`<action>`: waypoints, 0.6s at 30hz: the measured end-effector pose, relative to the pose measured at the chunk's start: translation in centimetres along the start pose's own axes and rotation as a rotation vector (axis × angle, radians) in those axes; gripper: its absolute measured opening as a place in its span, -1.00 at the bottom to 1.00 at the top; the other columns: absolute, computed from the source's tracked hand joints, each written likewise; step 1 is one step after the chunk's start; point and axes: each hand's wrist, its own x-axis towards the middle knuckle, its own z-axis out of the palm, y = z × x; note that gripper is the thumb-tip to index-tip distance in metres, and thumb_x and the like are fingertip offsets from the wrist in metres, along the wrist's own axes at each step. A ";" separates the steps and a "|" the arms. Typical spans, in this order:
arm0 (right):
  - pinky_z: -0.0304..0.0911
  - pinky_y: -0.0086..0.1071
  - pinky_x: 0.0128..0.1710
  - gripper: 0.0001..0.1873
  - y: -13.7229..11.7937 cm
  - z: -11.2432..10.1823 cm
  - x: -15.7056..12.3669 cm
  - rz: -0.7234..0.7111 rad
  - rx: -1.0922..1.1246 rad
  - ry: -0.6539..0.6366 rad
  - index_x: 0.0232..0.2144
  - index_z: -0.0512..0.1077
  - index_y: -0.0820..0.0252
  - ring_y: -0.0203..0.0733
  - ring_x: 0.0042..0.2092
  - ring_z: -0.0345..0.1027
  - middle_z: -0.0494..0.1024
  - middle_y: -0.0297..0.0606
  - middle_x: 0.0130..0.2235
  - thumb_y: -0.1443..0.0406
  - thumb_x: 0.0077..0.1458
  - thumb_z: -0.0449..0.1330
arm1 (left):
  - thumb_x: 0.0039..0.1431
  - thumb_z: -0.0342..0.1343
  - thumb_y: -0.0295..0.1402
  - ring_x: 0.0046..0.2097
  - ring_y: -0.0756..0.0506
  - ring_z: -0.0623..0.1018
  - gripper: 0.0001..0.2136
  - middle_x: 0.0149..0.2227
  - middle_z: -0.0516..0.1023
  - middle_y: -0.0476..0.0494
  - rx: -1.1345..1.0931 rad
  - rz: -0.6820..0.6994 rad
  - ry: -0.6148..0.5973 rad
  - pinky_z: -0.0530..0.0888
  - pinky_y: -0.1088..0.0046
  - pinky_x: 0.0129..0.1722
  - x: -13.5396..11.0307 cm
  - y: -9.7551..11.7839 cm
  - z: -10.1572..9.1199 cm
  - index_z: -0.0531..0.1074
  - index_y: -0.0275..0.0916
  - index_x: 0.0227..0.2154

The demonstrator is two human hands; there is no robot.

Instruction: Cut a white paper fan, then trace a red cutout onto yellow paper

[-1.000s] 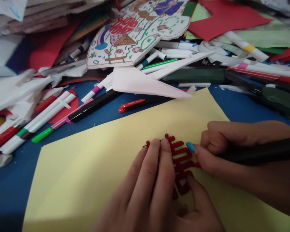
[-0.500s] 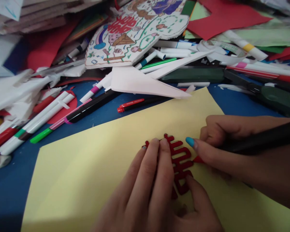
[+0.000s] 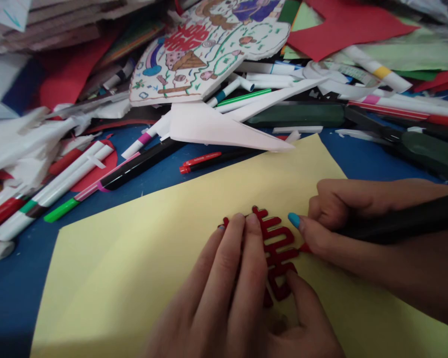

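Observation:
A red lattice-like cut-out [image 3: 280, 237] with looped bars lies on a sheet of yellow paper [image 3: 134, 238]. My left hand [image 3: 231, 298] rests over it, fingers stretched out flat and pressing it to the sheet; the thumb touches its lower right edge. Much of the cut-out is hidden under those fingers. Blue-nailed, my right hand [image 3: 343, 223] is closed around a thick black pen [image 3: 403, 219] with a red tip. That tip touches or nearly touches the right edge of the cut-out.
Behind the paper lie a curved white cut piece [image 3: 212, 127], a red-and-black pen [image 3: 201, 161], several markers [image 3: 59, 184] and dark green-handled scissors [image 3: 425, 149]. A coloured drawing [image 3: 194, 64], red paper [image 3: 351, 25] and white scraps [image 3: 33, 134] are heaped farther back on the blue table [image 3: 7, 288].
Both hands keep nearly the same places. The pen tip stays beside the cut-out's right edge, with only a very slight shift of the right hand.

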 end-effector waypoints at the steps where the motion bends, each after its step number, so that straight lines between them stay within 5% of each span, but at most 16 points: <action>1: -0.29 -0.55 -0.82 -0.69 0.1 -0.1 0.0 0.006 0.013 -0.005 -0.76 0.05 0.18 -0.47 -0.69 -0.19 0.05 -0.49 -0.76 0.34 -0.19 0.12 | 0.04 0.10 -0.43 0.05 -0.09 0.45 -0.67 0.01 0.44 -0.17 -0.005 -0.006 -0.006 0.45 0.49 0.04 0.0 0.0 0.0 0.39 -0.35 -0.08; 6: -0.18 -0.57 -0.83 -0.70 0.2 -0.8 0.3 0.132 0.228 -0.050 -0.76 0.18 0.14 -0.47 -0.75 -0.02 0.23 -0.50 -0.78 0.30 -0.12 0.16 | 0.05 0.09 -0.45 0.06 -0.12 0.44 -0.71 0.01 0.45 -0.13 -0.015 0.039 -0.018 0.47 0.43 0.03 -0.1 -0.1 0.1 0.41 -0.29 -0.11; 9: -0.12 -0.57 -0.76 -0.69 -0.3 -1.0 0.6 0.053 0.246 0.056 -0.76 0.18 0.16 -0.48 -0.69 0.06 0.25 -0.50 -0.75 0.32 -0.10 0.17 | 0.04 0.10 -0.45 0.09 -0.14 0.42 -0.73 0.02 0.43 -0.15 -0.008 0.055 -0.019 0.46 0.41 0.05 -0.3 -0.1 0.0 0.42 -0.27 -0.15; 13: -0.13 -0.56 -0.69 -0.66 -1.7 -0.3 1.4 -0.087 0.175 0.052 -0.74 0.11 0.22 -0.50 -0.61 -0.02 0.16 -0.48 -0.69 0.36 -0.08 0.16 | 0.05 0.08 -0.45 0.10 -0.24 0.41 -0.75 0.00 0.45 -0.18 -0.022 0.124 -0.034 0.45 0.24 0.07 -0.2 -0.1 -0.3 0.43 -0.22 -0.17; 18: -0.17 -0.46 -0.74 -0.67 -2.4 1.0 2.0 -0.006 0.068 -0.084 -0.73 -0.02 0.19 -0.45 -0.65 -0.13 0.04 -0.47 -0.71 0.44 -0.17 0.10 | 0.06 0.05 -0.46 0.07 -0.24 0.44 -0.73 -0.05 0.48 -0.18 0.012 0.230 -0.045 0.47 0.23 0.04 0.2 -0.7 -0.6 0.41 -0.21 -0.13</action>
